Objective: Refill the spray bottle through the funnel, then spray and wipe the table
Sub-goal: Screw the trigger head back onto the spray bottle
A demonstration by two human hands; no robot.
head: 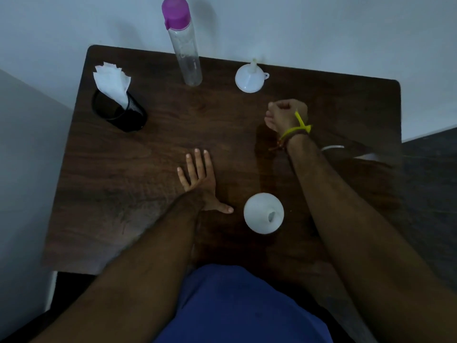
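Head view: the spray bottle (263, 213) stands uncapped near the tabletop (173, 129) front edge; left hand (199, 180) flat, fingers spread, empty; right hand (286, 115) fisted, contents hidden. Probably light plastic; grip its round body.

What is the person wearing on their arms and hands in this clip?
Both forearms are bare, with no sleeves or gloves showing. The right hand has a yellow band knotted at the wrist beside a darker brown thread band. The left hand wears nothing visible.

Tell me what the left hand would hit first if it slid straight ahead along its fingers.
Probably nothing close: the left hand points over bare table, between tissue holder and water bottle; depth is uncertain.
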